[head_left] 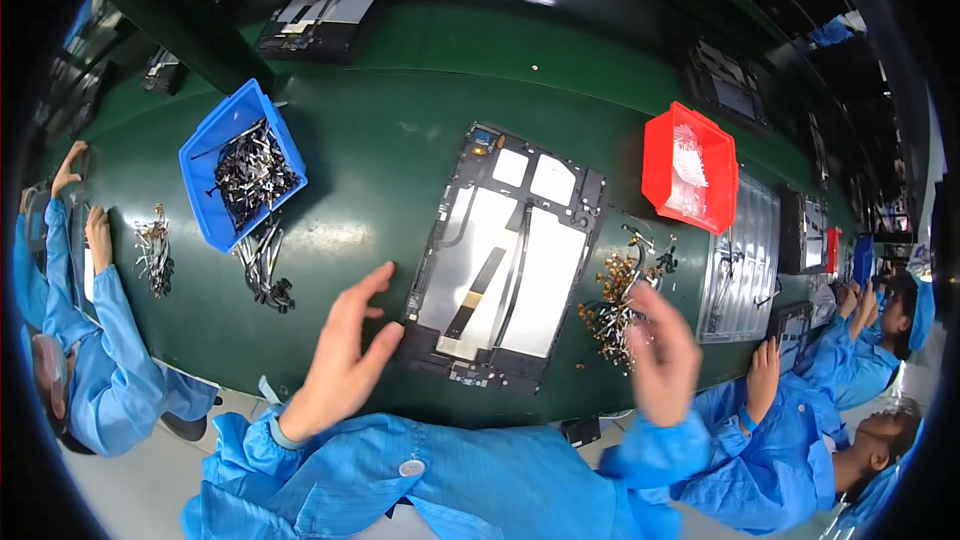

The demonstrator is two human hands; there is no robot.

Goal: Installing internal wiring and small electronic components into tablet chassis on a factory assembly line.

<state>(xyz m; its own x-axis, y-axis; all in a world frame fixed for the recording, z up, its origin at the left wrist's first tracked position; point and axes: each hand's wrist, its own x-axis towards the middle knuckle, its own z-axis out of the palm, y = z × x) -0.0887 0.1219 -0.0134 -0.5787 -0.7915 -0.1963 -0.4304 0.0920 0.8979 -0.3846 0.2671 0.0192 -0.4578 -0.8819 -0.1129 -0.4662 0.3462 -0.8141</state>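
Tablet (pixel 500 240) lies flat; left fingers (pixel 370 286) spread, empty, beside it; right fingers (pixel 652 308) blurred, grip unclear.

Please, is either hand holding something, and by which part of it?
The left hand holds nothing, fingers spread beside a rectangular black-and-silver tablet. Whether the blurred right hand, near the heaped small gold and silver parts, holds anything cannot be told.

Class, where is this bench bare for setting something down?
Bare green bench shows between the blue bin and the opened tablet, beyond the left hand, and between the tablet's far end and the red bin. It is crowded right of the tablet: a parts pile, the right hand, a clear tray.
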